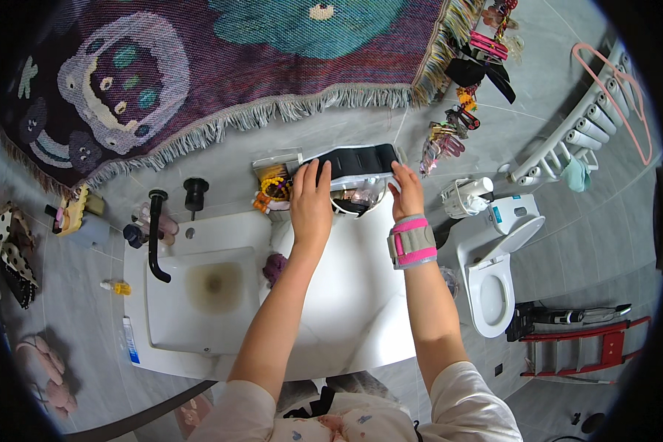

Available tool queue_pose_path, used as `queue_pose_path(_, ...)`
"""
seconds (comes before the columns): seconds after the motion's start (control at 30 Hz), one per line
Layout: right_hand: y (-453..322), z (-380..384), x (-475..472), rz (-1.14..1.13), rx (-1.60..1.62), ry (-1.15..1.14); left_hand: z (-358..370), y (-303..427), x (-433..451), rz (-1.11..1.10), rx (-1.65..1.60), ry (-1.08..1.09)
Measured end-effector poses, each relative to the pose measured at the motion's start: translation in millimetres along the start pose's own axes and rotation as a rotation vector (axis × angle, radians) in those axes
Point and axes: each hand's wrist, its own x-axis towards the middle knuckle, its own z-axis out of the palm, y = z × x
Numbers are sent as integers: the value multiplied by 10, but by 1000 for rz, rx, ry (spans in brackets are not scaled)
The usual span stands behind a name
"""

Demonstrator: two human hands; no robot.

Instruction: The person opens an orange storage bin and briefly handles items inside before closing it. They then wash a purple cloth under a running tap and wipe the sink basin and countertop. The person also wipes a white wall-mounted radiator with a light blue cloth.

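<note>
Both my hands are on a black band-like object with a white edge (pixel 359 161), over the back of the white countertop (pixel 342 287). My left hand (pixel 312 196) rests on its left end with fingers spread over it. My right hand (pixel 408 190) touches its right end with bent fingers; a pink and grey strap (pixel 412 242) is around that wrist. Below the band, between my hands, is a round white container (pixel 371 207) with small items in it. How firmly either hand grips the band cannot be told.
On the left is a white sink (pixel 199 326) under a black faucet (pixel 157 237). A clear box (pixel 276 160) and yellow beads (pixel 275 188) stand by my left hand. A purple scrunchie (pixel 274 268) lies beside the sink. To the right are a white wire basket (pixel 457 205) and a toilet (pixel 492 298).
</note>
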Motion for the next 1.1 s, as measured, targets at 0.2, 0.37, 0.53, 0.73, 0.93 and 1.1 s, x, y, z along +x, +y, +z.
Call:
queue_pose_path(0.2, 0, 71, 40, 129, -106, 25, 158, -51, 17, 27, 6, -64)
queue_pose_path(0.37, 213, -224, 135, 181, -2, -82, 42, 33, 2, -23, -93, -134)
queue_pose_path(0.53, 345, -336, 106, 211, 96, -107, -3, 74, -25, -18, -131, -154)
queue_pose_path(0.73, 283, -238, -57, 193, 135, -115, 11, 27, -98, -13, -131, -163)
queue_pose_path(0.93, 297, -305, -52, 198, 117, -83, 18, 56, -131, -6, -130, -167)
queue_pose_path(1.1, 332, -370, -95, 181, 112, -50, -60, 104, -179, -18, -182, -115)
